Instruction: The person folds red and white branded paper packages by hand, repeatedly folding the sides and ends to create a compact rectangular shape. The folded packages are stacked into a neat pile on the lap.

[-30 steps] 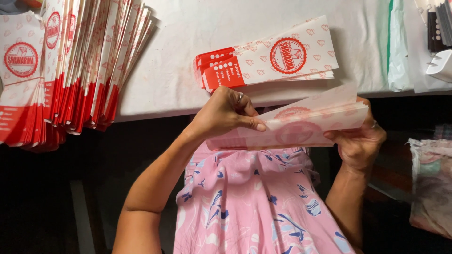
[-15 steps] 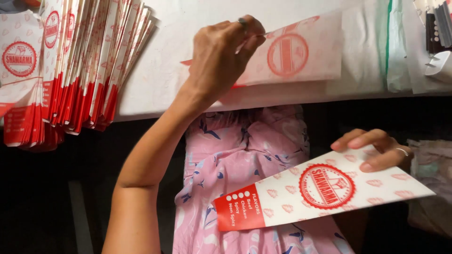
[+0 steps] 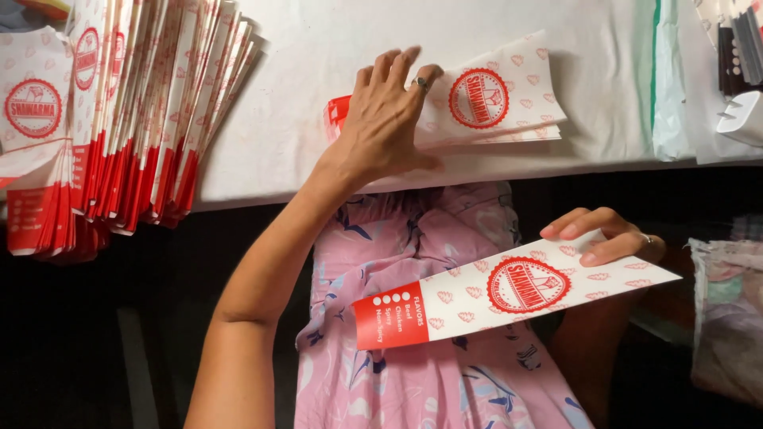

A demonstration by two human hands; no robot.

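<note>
My left hand [image 3: 387, 119] lies flat, fingers spread, on a small pile of white paper sleeves [image 3: 509, 107] with red ends and a round red emblem, near the front edge of the white table [image 3: 302, 71]. My right hand [image 3: 606, 236] is below the table, over my lap, pinching one long white sleeve [image 3: 509, 290] with a red end; the sleeve lies across my pink flowered dress [image 3: 413, 373].
A large fanned stack of the same red-and-white sleeves [image 3: 119, 119] hangs over the table's left front edge. Pale green plastic sheeting [image 3: 668, 79] and dark tools [image 3: 739, 48] sit at the far right. A bag of thin plastic [image 3: 727, 318] is at my right side.
The sleeve held by both hands stayed in my right hand and dropped to my lap. My left hand rose to the table and came down flat on the small pile.
</note>
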